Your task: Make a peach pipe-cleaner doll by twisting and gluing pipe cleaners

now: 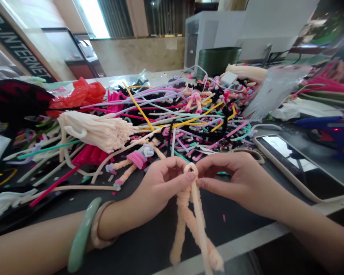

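Note:
A peach pipe-cleaner figure (pixel 183 206) with twisted limbs hangs between my hands, near the table's front edge. My left hand (pixel 163 183) pinches it near the top, thumb across the small loop that forms its upper end. On the other side, my right hand (pixel 229 173) has its thumb and forefinger closed at the same loop. One straight pale pipe cleaner (pixel 201 233) runs down from the loop in front of the twisted limbs. Beyond my left hand lies another pipe-cleaner doll (pixel 136 159) with pink and lilac clothing.
A bundle of cream pipe cleaners (pixel 100 130) lies at left, by a red plastic bag (pixel 80 95). Loose coloured stems and several small dolls (pixel 195 99) heap across the back. At right are a phone (pixel 301 168) and a blue glue gun (pixel 338 133). A green bin (pixel 218 63) stands behind.

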Motion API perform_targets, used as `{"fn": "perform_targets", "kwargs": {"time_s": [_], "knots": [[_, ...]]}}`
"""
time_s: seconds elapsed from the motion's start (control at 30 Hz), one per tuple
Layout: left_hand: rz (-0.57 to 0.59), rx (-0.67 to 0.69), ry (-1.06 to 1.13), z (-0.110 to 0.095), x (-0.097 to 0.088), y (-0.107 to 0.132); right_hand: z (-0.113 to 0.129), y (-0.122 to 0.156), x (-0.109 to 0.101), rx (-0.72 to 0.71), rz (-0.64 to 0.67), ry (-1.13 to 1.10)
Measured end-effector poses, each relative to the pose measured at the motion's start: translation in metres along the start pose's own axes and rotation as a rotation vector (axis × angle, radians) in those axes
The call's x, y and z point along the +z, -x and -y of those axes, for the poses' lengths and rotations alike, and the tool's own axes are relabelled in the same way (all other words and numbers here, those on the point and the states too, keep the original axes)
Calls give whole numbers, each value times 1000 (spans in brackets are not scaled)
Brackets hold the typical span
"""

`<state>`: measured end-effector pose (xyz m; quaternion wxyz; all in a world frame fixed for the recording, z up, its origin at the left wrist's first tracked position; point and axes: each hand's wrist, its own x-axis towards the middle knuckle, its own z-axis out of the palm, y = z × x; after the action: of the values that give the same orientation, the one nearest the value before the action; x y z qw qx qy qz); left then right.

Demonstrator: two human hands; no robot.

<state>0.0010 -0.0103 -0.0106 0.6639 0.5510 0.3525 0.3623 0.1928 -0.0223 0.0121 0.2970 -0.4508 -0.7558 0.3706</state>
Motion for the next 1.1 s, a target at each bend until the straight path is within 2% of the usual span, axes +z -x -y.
{"fn": "perform_targets", "kwargs": {"time_s": [0.6, 1.1], "knots": [[31, -14, 36, -3, 2, 3, 2, 3, 4, -6, -15, -12], [58, -12, -45, -3, 0, 4, 2, 4, 4, 12, -18, -41]]}}
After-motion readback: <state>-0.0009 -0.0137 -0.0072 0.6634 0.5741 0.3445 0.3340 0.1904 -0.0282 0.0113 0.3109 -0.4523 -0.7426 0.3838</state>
